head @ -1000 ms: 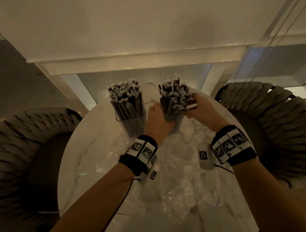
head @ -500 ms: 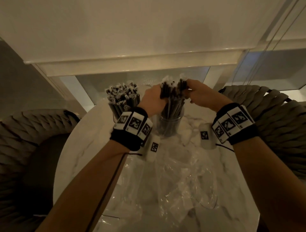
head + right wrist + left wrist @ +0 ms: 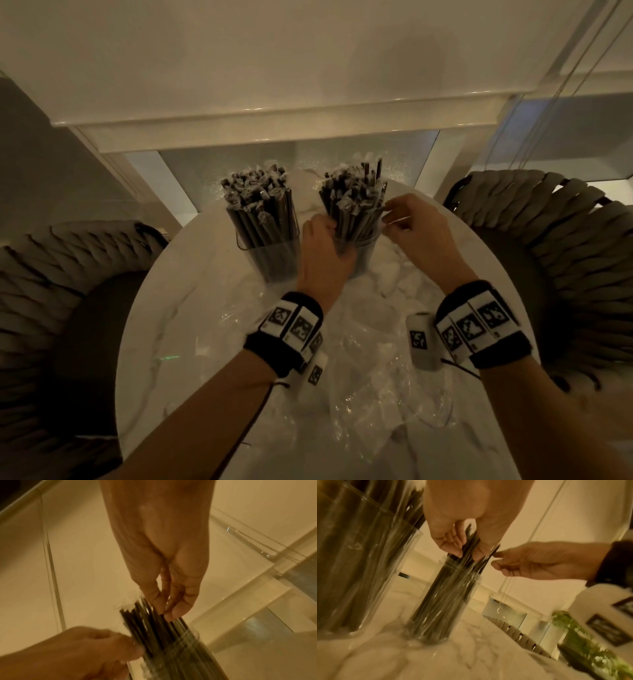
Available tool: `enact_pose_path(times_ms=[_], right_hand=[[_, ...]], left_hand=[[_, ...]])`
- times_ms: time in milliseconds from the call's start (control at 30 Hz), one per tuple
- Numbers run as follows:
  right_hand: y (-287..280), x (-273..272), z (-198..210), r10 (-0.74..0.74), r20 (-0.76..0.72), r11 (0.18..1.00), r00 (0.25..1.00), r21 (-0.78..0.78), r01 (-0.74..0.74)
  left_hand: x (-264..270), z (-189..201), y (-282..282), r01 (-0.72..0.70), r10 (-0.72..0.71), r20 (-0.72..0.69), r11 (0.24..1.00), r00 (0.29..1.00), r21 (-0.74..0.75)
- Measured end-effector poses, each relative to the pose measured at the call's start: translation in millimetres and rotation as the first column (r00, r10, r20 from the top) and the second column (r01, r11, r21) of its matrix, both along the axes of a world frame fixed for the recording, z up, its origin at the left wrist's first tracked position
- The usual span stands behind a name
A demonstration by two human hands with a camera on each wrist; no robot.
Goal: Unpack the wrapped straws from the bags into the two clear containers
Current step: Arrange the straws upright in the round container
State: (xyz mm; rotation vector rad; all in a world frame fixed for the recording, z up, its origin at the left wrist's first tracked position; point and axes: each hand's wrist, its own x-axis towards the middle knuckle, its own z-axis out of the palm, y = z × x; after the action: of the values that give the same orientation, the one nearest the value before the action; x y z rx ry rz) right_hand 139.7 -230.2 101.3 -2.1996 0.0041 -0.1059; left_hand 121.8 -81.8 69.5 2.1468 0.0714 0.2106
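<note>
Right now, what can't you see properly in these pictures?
- Base of the right container: head view, hidden behind the left hand.
- Straw count in the right bundle: too many, too dim.
- Right hand fingers: right wrist view, blurred; whether they pinch a straw is unclear.
- Empty bags: head view, clear crumpled plastic, edges indistinct.

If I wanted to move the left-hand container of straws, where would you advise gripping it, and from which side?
Probably the clear wall of the left container, below its rim, from the open left side. The straws fan out above, and the left hand occupies its right.
</note>
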Motion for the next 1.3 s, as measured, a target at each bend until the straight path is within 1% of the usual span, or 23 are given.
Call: enact_pose_path(times_ms=[33, 100, 200, 300, 333, 433, 500, 567, 600, 667, 733, 767, 800, 867, 933, 967, 1033, 1067, 1100, 1167, 1233, 1267, 1300], right_hand=[[6, -1, -4, 0.024, -0.037, 1.0, 0.999, 0.004, -0.024], [18, 2, -9, 0.047, -0.071, 0.999, 0.996, 0.005, -0.047], [22, 14, -5, 0.042, -0.03, 0.998, 0.999, -0.054, -0.044], [15, 28, 15, 0.113, 0.023, 0.985, 0.993, -0.134, -0.109], [11, 32, 22, 0.139, 0.031, 0.98, 0.99, -0.148, -0.133], [6, 42, 30, 0.214, -0.037, 0.957, 0.976, -0.191, -0.217], [9, 42, 23, 0.244, -0.124, 0.922, 0.962, -0.278, -0.27], [11, 36, 8, 0.223, -0.165, 0.91, 0.961, -0.319, -0.266], [11, 32, 2, 0.207, -0.159, 0.92, 0.965, -0.303, -0.248], [6, 27, -6, 0.171, -0.116, 0.948, 0.978, -0.251, -0.195], [-3, 23, -9, 0.092, -0.077, 0.986, 0.993, -0.132, -0.102], [-6, 23, -8, 0.051, -0.068, 0.997, 0.996, -0.053, -0.055], [-9, 24, -6, 0.023, -0.065, 1.0, 0.998, 0.015, -0.022], [-10, 29, -2, 0.025, -0.083, 0.998, 0.996, 0.056, -0.021], [-5, 36, 2, 0.097, -0.107, 0.995, 0.989, 0.022, -0.095], [-2, 40, 4, 0.144, -0.103, 0.989, 0.984, -0.005, -0.145], [3, 46, 11, 0.206, -0.05, 0.972, 0.977, -0.104, -0.21], [3, 48, 18, 0.21, -0.016, 0.968, 0.977, -0.14, -0.211], [2, 50, 24, 0.197, 0.009, 0.97, 0.98, -0.145, -0.194], [-5, 54, 33, 0.163, 0.027, 0.982, 0.986, -0.106, -0.159], [-7, 56, 32, 0.203, -0.018, 0.971, 0.979, -0.129, -0.203], [-5, 55, 29, 0.232, -0.068, 0.954, 0.97, -0.177, -0.24], [-3, 54, 24, 0.251, -0.109, 0.94, 0.962, -0.211, -0.269]], left_hand=[[2, -3, -3, 0.017, -0.015, -0.053, 0.999, 0.998, 0.035], [11, -2, -7, 0.054, -0.047, -0.08, 0.994, 0.996, 0.093], [25, 4, -7, 0.091, -0.082, -0.054, 0.975, 0.995, 0.202], [38, 20, 4, 0.097, -0.1, 0.004, 0.977, 0.995, 0.192], [43, 26, 8, 0.098, -0.1, 0.0, 0.975, 0.995, 0.198], [57, 35, 18, 0.184, -0.169, -0.092, 0.963, 0.981, 0.196], [60, 33, 18, 0.267, -0.232, -0.177, 0.94, 0.956, 0.213], [56, 26, 16, 0.303, -0.247, -0.234, 0.921, 0.94, 0.245], [52, 22, 16, 0.278, -0.225, -0.229, 0.931, 0.947, 0.235], [43, 16, 19, 0.162, -0.141, -0.146, 0.976, 0.979, 0.146], [31, 9, 21, -0.003, 0.002, -0.051, 1.0, 0.999, -0.013], [25, 7, 21, -0.052, 0.05, -0.029, 0.997, 0.998, -0.063], [19, 6, 19, -0.064, 0.062, -0.024, 0.994, 0.998, -0.084], [13, 5, 12, 0.001, -0.009, -0.081, 0.995, 0.997, -0.097], [18, 3, 3, 0.076, -0.089, -0.181, 0.994, 0.979, -0.079], [23, 3, -2, 0.094, -0.102, -0.21, 0.994, 0.972, -0.048], [36, 3, -5, 0.086, -0.083, -0.221, 0.996, 0.972, 0.003], [44, 5, -3, 0.074, -0.069, -0.212, 0.997, 0.975, 0.017], [52, 10, 2, 0.076, -0.069, -0.205, 0.997, 0.976, 0.029], [61, 23, 11, 0.156, -0.146, -0.2, 0.987, 0.969, 0.032], [65, 35, 18, 0.272, -0.246, -0.224, 0.958, 0.943, 0.093], [67, 40, 20, 0.298, -0.265, -0.22, 0.946, 0.939, 0.13], [68, 42, 21, 0.287, -0.255, -0.213, 0.948, 0.943, 0.137]])
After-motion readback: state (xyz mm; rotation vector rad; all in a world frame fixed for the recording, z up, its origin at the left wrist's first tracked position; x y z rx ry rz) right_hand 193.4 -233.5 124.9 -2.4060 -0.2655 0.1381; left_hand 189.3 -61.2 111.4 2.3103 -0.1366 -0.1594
